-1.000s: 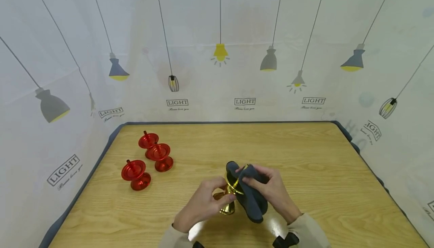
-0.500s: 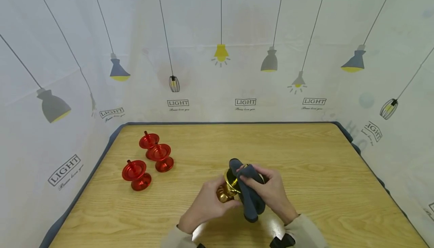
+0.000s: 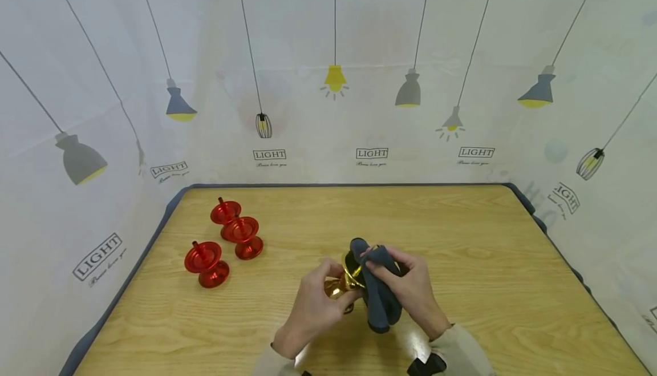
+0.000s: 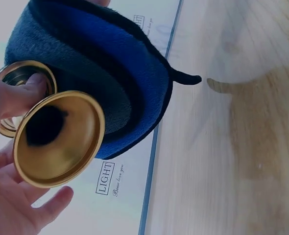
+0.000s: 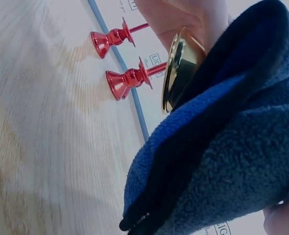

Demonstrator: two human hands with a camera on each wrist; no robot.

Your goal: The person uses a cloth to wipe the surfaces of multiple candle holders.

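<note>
A shiny gold-coloured, metallic-looking pedestal holder [image 3: 334,288] is gripped, tilted, above the wood-grained table [image 3: 462,239] by the left hand [image 3: 313,300]. A folded blue-grey fleecy cloth [image 3: 378,302] is pinched by the right hand [image 3: 412,286] and held against the holder's dished end. Three glossy red pedestal holders [image 3: 241,230] are stood upright toward the table's left.

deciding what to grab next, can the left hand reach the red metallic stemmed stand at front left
Probably not yet: the left hand holds the gold metallic stemmed stand. If freed, it likely could, with only bare wooden tabletop showing between it and that red stand.
</note>
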